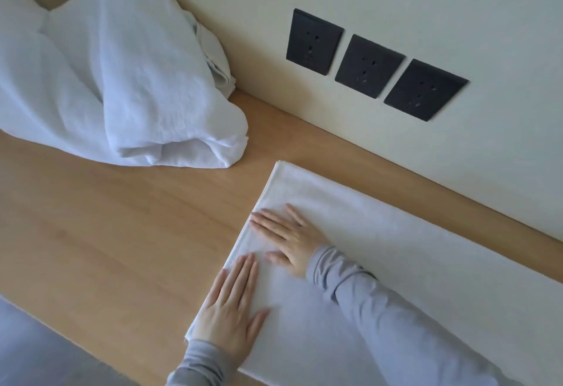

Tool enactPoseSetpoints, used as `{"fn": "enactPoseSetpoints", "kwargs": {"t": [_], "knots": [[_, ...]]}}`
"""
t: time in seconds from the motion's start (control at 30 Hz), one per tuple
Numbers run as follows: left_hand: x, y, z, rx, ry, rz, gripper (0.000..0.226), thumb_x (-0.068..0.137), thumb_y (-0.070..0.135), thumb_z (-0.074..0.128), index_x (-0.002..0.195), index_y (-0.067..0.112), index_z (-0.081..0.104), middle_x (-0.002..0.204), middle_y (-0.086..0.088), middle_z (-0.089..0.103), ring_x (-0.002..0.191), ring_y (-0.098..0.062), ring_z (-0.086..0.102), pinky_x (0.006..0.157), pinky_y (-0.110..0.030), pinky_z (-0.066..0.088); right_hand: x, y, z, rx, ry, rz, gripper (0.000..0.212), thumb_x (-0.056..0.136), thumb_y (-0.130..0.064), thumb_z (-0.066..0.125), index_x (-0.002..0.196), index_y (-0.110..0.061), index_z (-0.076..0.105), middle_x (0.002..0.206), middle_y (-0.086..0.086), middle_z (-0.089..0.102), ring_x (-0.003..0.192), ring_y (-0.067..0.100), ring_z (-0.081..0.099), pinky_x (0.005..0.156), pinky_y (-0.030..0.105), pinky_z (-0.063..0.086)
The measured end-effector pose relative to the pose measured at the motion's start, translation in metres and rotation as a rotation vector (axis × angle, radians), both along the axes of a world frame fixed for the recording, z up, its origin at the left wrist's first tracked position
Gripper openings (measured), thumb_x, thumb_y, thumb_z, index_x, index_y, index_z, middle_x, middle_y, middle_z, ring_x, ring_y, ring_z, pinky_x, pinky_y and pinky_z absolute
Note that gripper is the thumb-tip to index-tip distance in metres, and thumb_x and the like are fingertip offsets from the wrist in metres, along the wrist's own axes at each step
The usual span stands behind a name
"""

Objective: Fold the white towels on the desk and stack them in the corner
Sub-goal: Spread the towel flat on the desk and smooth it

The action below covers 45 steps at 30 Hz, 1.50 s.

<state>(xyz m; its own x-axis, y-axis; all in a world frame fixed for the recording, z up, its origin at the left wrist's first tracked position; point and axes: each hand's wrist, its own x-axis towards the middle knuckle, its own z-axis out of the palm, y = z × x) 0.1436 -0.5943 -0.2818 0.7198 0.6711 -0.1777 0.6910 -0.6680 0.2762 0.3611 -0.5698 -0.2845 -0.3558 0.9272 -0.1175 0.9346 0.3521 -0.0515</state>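
Looking down on a pale wood-grain worktop (122,233) meeting a cream wall (426,4) along its far edge.

Finding the towel being worked on (396,248) lying flat on the right half of the worktop, running as a long strip beside the wall, with a narrow band of bare wood showing between the two. Showing plain white, fine-textured cloth, smooth across the top, with several layered edges lining up at the left short end and no label or lettering to be read on it.

Noting a crumpled heap of white towels (122,65) sitting at the far left, bunched in soft rolls and folds, leaning against the wall and lying well apart from the flat towel.

Reaching in from the near right and near edge in grey sleeves (411,324).

Passing three dark square wall sockets (370,65) sitting side by side on the wall above the flat towel, faint marks on their plates being too small to read.

Pressing the right hand (289,239) palm down on the towel's left end, fingers straight and slightly spread, fingertips reaching its short edge. Laying the left hand (231,303) flat just nearer, by the near left corner, fingers straight and together, thumb angling right; gripping nothing with either.
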Motion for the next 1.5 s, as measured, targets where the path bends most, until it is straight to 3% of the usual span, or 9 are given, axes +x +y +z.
{"fn": "enactPoseSetpoints", "kwargs": {"t": [0.3, 0.47, 0.57, 0.7, 0.8, 0.93, 1.07, 1.3, 1.5], "knots": [[-0.001, -0.001, -0.006, 0.013, -0.031, 0.027, 0.072, 0.093, 0.055, 0.022, 0.141, 0.003, 0.035, 0.152, -0.009, 0.029, 0.14, -0.02, 0.025, 0.108, -0.04, 0.025, 0.07, 0.068, 0.011, -0.074, -0.087, -0.53, 0.059, 0.1, -0.042, 0.016, 0.15, -0.015, 0.001, 0.159, -0.001, 0.0, 0.146, 0.014, -0.005, 0.118, 0.039, -0.005], [-0.001, -0.002, -0.008, 0.04, -0.043, 0.036, 0.072, 0.093, 0.053, 0.02, 0.141, 0.002, 0.036, 0.151, -0.012, 0.029, 0.142, -0.021, 0.019, 0.111, -0.038, 0.02, -0.027, -0.003, 0.013, 0.111, 0.222, -0.122, 0.056, 0.099, -0.033, 0.025, 0.148, -0.007, 0.018, 0.157, 0.008, 0.016, 0.146, 0.021, 0.01, 0.118, 0.044, 0.009], [-0.001, -0.002, -0.008, 0.041, -0.055, 0.028, 0.07, 0.095, 0.051, 0.019, 0.14, 0.0, 0.036, 0.149, -0.013, 0.03, 0.143, -0.021, 0.017, 0.113, -0.038, 0.019, -0.029, -0.054, -0.001, 0.028, 0.099, 0.079, 0.058, 0.097, -0.037, 0.031, 0.149, -0.013, 0.019, 0.157, 0.003, 0.017, 0.145, 0.017, 0.011, 0.117, 0.048, 0.015], [-0.003, -0.003, -0.009, 0.066, -0.058, 0.026, 0.071, 0.094, 0.052, 0.021, 0.143, 0.002, 0.031, 0.153, -0.009, 0.025, 0.142, -0.021, 0.02, 0.115, -0.037, 0.016, 0.078, -0.056, 0.007, -0.027, -0.026, -0.292, 0.061, 0.095, -0.044, 0.024, 0.147, -0.013, 0.021, 0.154, 0.006, 0.023, 0.142, 0.025, 0.022, 0.113, 0.051, 0.024], [-0.004, -0.001, -0.007, 0.087, -0.05, 0.018, 0.07, 0.095, 0.052, 0.02, 0.143, 0.002, 0.03, 0.153, -0.01, 0.026, 0.141, -0.021, 0.021, 0.115, -0.038, 0.016, 0.132, -0.056, 0.009, -0.1, -0.147, -0.511, 0.067, 0.091, -0.054, -0.006, 0.147, -0.018, -0.003, 0.156, -0.003, -0.002, 0.146, 0.019, 0.004, 0.119, 0.04, 0.002], [-0.006, 0.003, -0.006, 0.1, -0.027, 0.019, 0.071, 0.095, 0.052, 0.019, 0.143, 0.003, 0.03, 0.152, -0.01, 0.027, 0.14, -0.019, 0.023, 0.114, -0.039, 0.018, 0.111, -0.048, 0.005, -0.08, -0.182, -0.613, 0.061, 0.093, -0.046, 0.001, 0.144, -0.017, -0.014, 0.157, 0.0, -0.01, 0.145, 0.017, -0.01, 0.117, 0.042, -0.009], [-0.015, 0.014, -0.004, 0.118, 0.0, 0.018, 0.07, 0.095, 0.052, 0.019, 0.143, 0.003, 0.03, 0.152, -0.01, 0.028, 0.14, -0.02, 0.024, 0.114, -0.039, 0.018, 0.037, -0.056, 0.02, 0.026, 0.067, -0.517, 0.062, 0.096, -0.033, 0.034, 0.147, -0.003, 0.015, 0.155, 0.014, 0.014, 0.143, 0.03, 0.01, 0.114, 0.051, 0.01], [-0.023, 0.026, 0.013, 0.125, 0.027, 0.085, 0.075, 0.096, 0.053, 0.009, 0.14, -0.002, 0.032, 0.149, -0.013, 0.03, 0.137, -0.023, 0.028, 0.115, -0.035, 0.01, -0.066, -0.108, 0.014, 0.025, 0.138, -0.192, 0.058, 0.093, -0.033, 0.036, 0.145, -0.008, 0.029, 0.154, 0.007, 0.025, 0.143, 0.022, 0.02, 0.113, 0.048, 0.024], [0.039, -0.048, 0.015, 0.037, -0.084, 0.2, 0.069, 0.099, 0.042, 0.004, 0.14, -0.006, 0.031, 0.149, -0.019, 0.027, 0.141, -0.029, 0.021, 0.115, -0.037, 0.008, -0.058, -0.116, 0.011, 0.068, 0.187, -0.383, 0.051, 0.089, -0.021, 0.036, 0.137, -0.003, 0.044, 0.145, 0.011, 0.041, 0.138, 0.026, 0.033, 0.107, 0.045, 0.036]]}}
